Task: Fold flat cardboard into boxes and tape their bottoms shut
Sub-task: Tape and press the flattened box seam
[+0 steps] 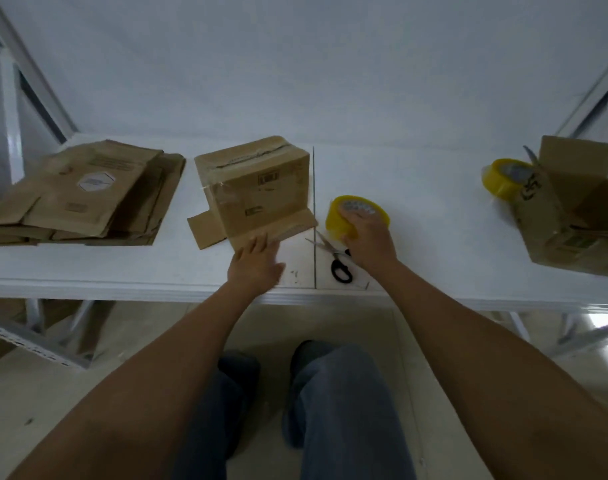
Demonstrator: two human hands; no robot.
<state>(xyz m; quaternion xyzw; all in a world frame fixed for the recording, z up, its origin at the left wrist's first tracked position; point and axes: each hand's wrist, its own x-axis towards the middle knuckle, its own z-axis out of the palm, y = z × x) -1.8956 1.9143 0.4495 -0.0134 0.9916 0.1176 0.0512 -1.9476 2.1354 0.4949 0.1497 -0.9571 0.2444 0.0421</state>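
1. The right hand has its grip curled over a yellow tape roll, which sits on the white desk just right of the seam running front to back.
2. The left hand is released, fingers straight and spread, the fingertips touching the near flap of a box.
3. That box stands bottom-up at the middle of the desk, just left of the seam. Clear tape runs along its top seam and down the near left side. Its open flaps splay out on the desk at the front and the left.
4. Scissors with black handles lie on the desk between the two hands, blades pointing toward the box, partly under the right wrist.
5. A stack of flat cardboard lies at the left end of the desk, well apart from the box.
6. At the right end a second box sits tilted with its flaps up, and a second roll of yellow tape rests against its left side.
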